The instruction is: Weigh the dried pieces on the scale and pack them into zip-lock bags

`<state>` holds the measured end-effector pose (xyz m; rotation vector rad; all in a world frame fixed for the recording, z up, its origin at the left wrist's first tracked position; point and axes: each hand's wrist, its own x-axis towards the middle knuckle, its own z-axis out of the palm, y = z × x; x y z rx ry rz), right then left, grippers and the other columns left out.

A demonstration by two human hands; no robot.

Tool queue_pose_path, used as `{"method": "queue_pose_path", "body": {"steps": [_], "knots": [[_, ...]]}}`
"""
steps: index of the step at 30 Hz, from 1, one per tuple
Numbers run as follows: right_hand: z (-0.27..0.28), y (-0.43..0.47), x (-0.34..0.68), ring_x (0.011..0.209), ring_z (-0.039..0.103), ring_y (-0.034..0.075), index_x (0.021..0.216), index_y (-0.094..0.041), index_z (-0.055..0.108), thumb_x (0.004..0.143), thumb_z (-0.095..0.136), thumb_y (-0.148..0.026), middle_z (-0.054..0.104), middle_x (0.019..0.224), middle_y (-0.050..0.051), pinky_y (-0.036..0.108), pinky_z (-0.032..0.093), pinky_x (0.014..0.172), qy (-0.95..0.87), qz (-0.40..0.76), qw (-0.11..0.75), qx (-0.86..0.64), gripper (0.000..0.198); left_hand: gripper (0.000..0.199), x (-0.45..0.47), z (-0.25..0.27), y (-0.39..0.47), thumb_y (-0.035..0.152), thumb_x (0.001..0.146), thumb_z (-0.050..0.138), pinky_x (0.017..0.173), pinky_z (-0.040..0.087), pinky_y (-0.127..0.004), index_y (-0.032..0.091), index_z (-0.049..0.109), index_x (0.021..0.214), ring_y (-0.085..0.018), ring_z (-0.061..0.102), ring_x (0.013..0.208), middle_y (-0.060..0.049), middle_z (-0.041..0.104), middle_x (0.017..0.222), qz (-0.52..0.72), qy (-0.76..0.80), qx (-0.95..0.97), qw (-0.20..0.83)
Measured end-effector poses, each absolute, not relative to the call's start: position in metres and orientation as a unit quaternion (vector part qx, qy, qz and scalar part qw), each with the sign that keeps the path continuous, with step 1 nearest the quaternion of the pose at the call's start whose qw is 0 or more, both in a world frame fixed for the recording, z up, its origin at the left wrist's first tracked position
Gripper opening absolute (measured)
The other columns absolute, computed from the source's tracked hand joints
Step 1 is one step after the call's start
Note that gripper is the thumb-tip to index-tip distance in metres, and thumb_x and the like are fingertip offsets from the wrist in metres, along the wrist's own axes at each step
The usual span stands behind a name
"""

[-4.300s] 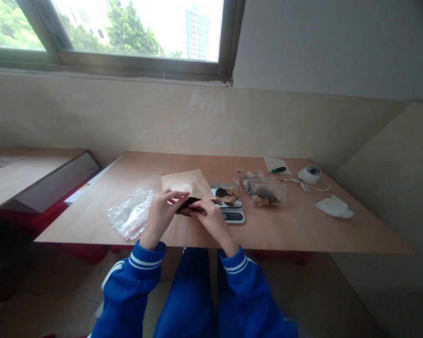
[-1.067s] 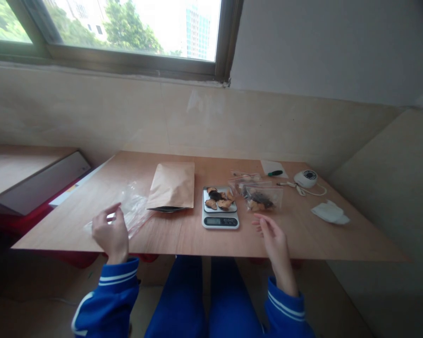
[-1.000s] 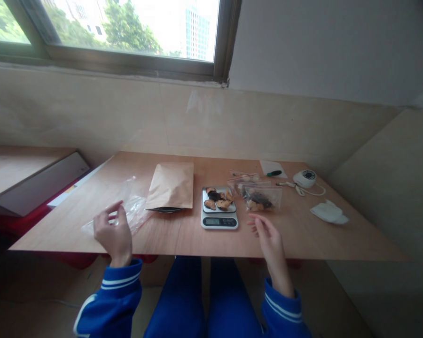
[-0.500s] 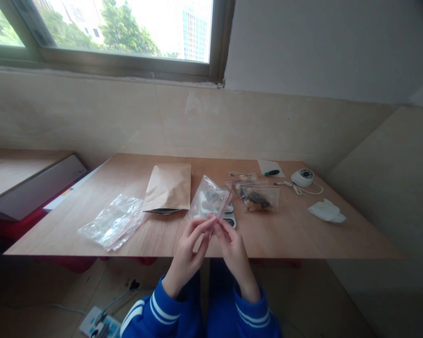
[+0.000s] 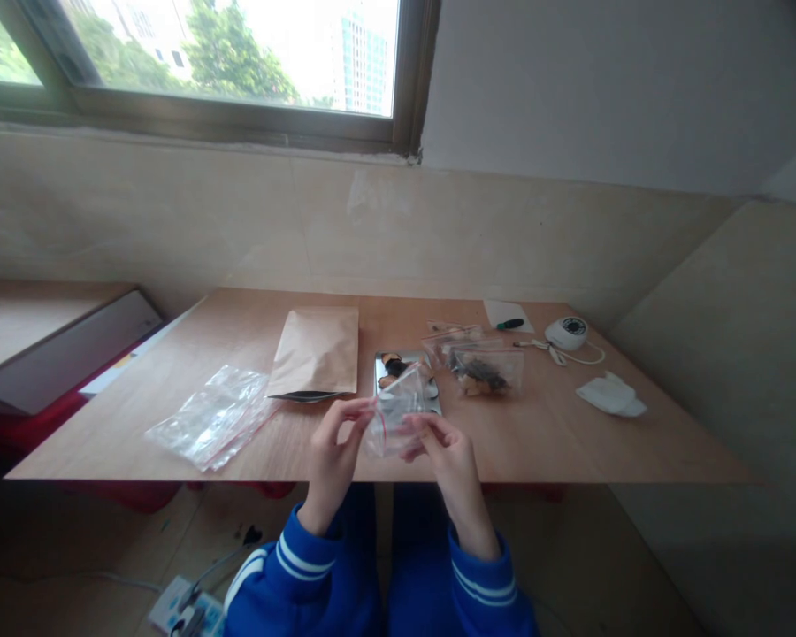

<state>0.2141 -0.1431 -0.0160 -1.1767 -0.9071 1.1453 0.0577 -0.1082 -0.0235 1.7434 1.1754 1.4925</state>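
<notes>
Between my two hands is a clear zip bag [image 5: 398,409] with a red seal strip, its mouth spread apart. My left hand [image 5: 335,451] pinches one edge of it. My right hand [image 5: 441,451] pinches the other edge. Just behind the bag sits a small kitchen scale [image 5: 379,364], partly hidden by it, with dark and tan dried pieces [image 5: 393,364] on top. Left of the scale lies a brown kraft pouch [image 5: 318,349], its dark mouth toward me. Further left, several flat clear zip bags [image 5: 212,416] lie overlapping.
Right of the scale rest filled zip bags [image 5: 484,373] of dried pieces. Farther right are a green-and-black tool [image 5: 510,325] on white paper [image 5: 497,310], a white dome camera [image 5: 566,333] with its cable, and a crumpled white tissue [image 5: 611,395]. A power strip [image 5: 186,609] lies on the floor.
My hands have moved apart, pulling the zip bag's mouth open. The bag has turned and come lower and nearer, so the dried pieces on the scale now show plainly.
</notes>
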Motion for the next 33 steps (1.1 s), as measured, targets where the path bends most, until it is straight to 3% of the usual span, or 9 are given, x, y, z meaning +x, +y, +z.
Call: {"method": "queue_pose_path", "body": {"steps": [4,7,11,14,17,19,22,28,33], "knots": [[-0.019,-0.143,0.229,0.059,0.066,0.017,0.092,-0.014,0.07,0.077,0.067,-0.055,0.075,0.083,0.011,0.03,0.054,0.059,-0.403,0.502,0.562,-0.519,0.043,0.026,0.049,-0.026,-0.103,0.036,0.085,0.06,0.074,0.05,-0.029,0.019,0.065,0.104,-0.017,0.064,0.082,-0.003,0.068,0.088,0.6,0.497,0.533,0.328],[-0.017,-0.139,0.24,0.088,0.069,0.023,0.115,-0.017,0.062,0.085,0.053,-0.059,0.072,0.103,0.014,0.036,0.055,0.075,-0.478,0.515,0.541,-0.463,0.052,0.025,0.044,-0.025,-0.104,0.037,0.086,0.059,0.078,0.049,-0.029,0.02,0.067,0.103,-0.018,0.063,0.088,-0.004,0.067,0.094,0.602,0.49,0.559,0.292],[-0.017,-0.11,0.257,0.131,0.045,0.023,0.134,-0.026,0.048,0.093,0.045,-0.049,0.052,0.139,0.009,0.044,0.036,0.108,-0.589,0.383,0.532,-0.472,0.047,0.017,0.037,-0.018,-0.103,0.035,0.085,0.061,0.086,0.047,-0.031,0.02,0.068,0.091,-0.018,0.06,0.095,-0.004,0.064,0.096,0.605,0.495,0.593,0.194],[-0.026,-0.07,0.271,0.142,0.025,0.028,0.13,-0.025,0.054,0.084,0.061,-0.041,0.036,0.15,0.011,0.05,0.018,0.116,-0.68,0.242,0.4,-0.565,0.05,0.017,0.036,-0.016,-0.1,0.035,0.087,0.058,0.093,0.046,-0.036,0.019,0.063,0.085,-0.022,0.057,0.109,-0.008,0.061,0.114,0.593,0.501,0.603,0.182],[-0.037,-0.034,0.279,0.145,0.012,0.034,0.136,-0.019,0.049,0.077,0.068,-0.036,0.024,0.155,0.016,0.053,0.015,0.115,-0.725,0.208,0.23,-0.615,0.064,0.016,0.039,-0.022,-0.098,0.035,0.09,0.051,0.098,0.044,-0.04,0.019,0.052,0.087,-0.024,0.052,0.122,-0.013,0.051,0.135,0.587,0.49,0.604,0.225],[-0.043,-0.021,0.282,0.144,0.015,0.034,0.136,-0.016,0.049,0.08,0.064,-0.036,0.027,0.153,0.018,0.053,0.017,0.115,-0.743,0.198,0.183,-0.613,0.061,0.015,0.042,-0.029,-0.098,0.034,0.091,0.049,0.104,0.04,-0.042,0.02,0.046,0.088,-0.025,0.044,0.132,-0.016,0.043,0.144,0.583,0.484,0.603,0.249],[-0.049,-0.016,0.285,0.14,0.029,0.031,0.134,-0.016,0.052,0.085,0.058,-0.033,0.037,0.148,0.018,0.049,0.023,0.114,-0.757,0.195,0.197,-0.592,0.052,0.015,0.048,-0.035,-0.1,0.035,0.092,0.046,0.108,0.036,-0.043,0.022,0.04,0.088,-0.026,0.036,0.137,-0.019,0.037,0.148,0.566,0.489,0.607,0.269],[-0.055,-0.025,0.287,0.125,0.051,0.027,0.123,-0.017,0.061,0.079,0.065,-0.019,0.055,0.133,0.016,0.044,0.034,0.109,-0.749,0.181,0.274,-0.575,0.044,0.018,0.059,-0.035,-0.101,0.04,0.093,0.041,0.101,0.043,-0.044,0.024,0.034,0.088,-0.028,0.047,0.13,-0.023,0.042,0.143,0.542,0.506,0.605,0.291],[-0.056,-0.032,0.286,0.112,0.058,0.024,0.115,-0.02,0.064,0.078,0.064,-0.015,0.063,0.118,0.01,0.041,0.04,0.104,-0.747,0.169,0.333,-0.55,0.037,0.016,0.067,-0.033,-0.103,0.038,0.092,0.041,0.098,0.046,-0.046,0.022,0.037,0.09,-0.028,0.051,0.125,-0.025,0.043,0.142,0.537,0.503,0.611,0.291]]}}
